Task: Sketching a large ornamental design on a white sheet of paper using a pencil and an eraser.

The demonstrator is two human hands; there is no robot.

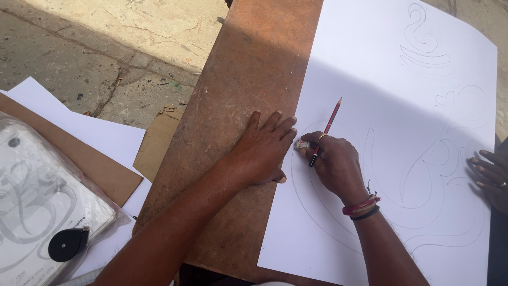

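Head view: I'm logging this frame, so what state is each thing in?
Left hand: flat, palm down across the paper's left edge.
Right hand: closed on an eraser and a pencil.
Eraser: pressed on the paper.
Pencil: tip up, off the paper.
Paper: flat, faint curved outlines drawn.
Board: lying under the paper.
Another person's hand: resting on the paper's right edge.

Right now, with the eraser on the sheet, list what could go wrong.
1. The right hand rubs the eraser beside curved pencil lines; it may wipe good lines.
2. The left hand presses only the paper's edge; rubbing could crease it.
3. The pencil tucked in that grip could stray a mark.
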